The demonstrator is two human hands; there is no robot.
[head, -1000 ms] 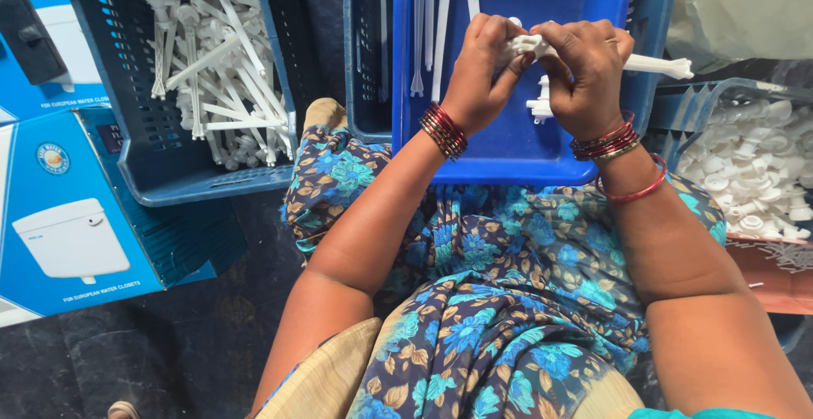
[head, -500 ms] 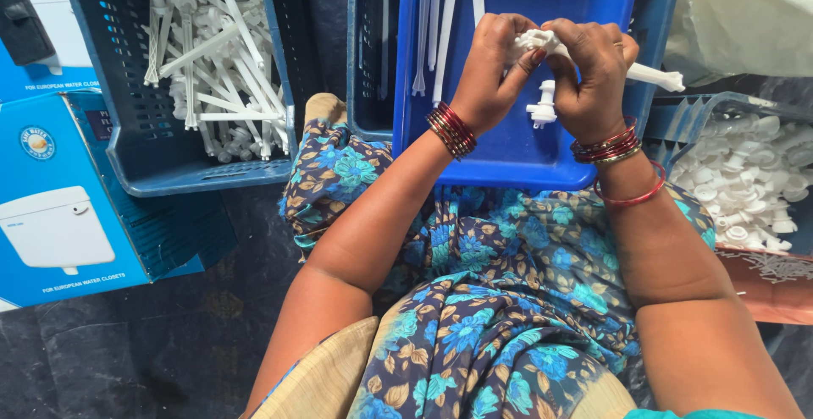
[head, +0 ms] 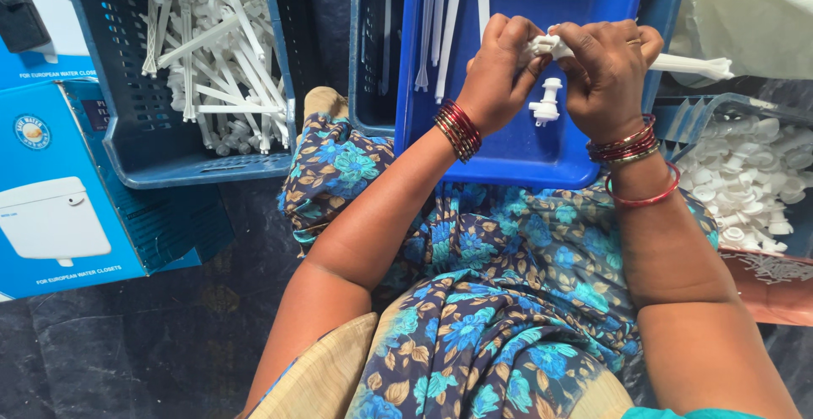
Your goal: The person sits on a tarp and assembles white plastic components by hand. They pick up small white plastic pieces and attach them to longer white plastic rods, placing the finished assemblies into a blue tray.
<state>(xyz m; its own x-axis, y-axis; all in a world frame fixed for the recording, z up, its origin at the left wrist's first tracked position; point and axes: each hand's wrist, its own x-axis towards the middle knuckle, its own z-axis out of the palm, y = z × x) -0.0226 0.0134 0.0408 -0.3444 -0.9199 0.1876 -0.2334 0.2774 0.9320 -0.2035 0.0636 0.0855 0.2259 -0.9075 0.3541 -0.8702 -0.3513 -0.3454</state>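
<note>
Both of my hands meet over a blue plastic tray (head: pixel 517 152) that rests on my lap. My left hand (head: pixel 494 72) and my right hand (head: pixel 606 70) grip the same white plastic rod (head: pixel 688 65), whose long end sticks out to the right past my right hand. Its head is pinched between my fingers and mostly hidden. A small white plastic fitting (head: pixel 546 102) hangs just below my hands above the tray. Several long white rods (head: pixel 449 13) lie at the tray's far end.
A dark blue crate (head: pixel 161 161) at the left holds several white plastic rod parts (head: pixel 212 55). A blue cardboard box (head: pixel 59 207) with a picture of a white cistern lies at far left. A basket of small white caps (head: pixel 741 182) stands at the right, below a pale bag (head: pixel 754 8).
My hands stay together on the white rod and have worked it slightly. The view has shifted a little; the crates and boxes have not moved.
</note>
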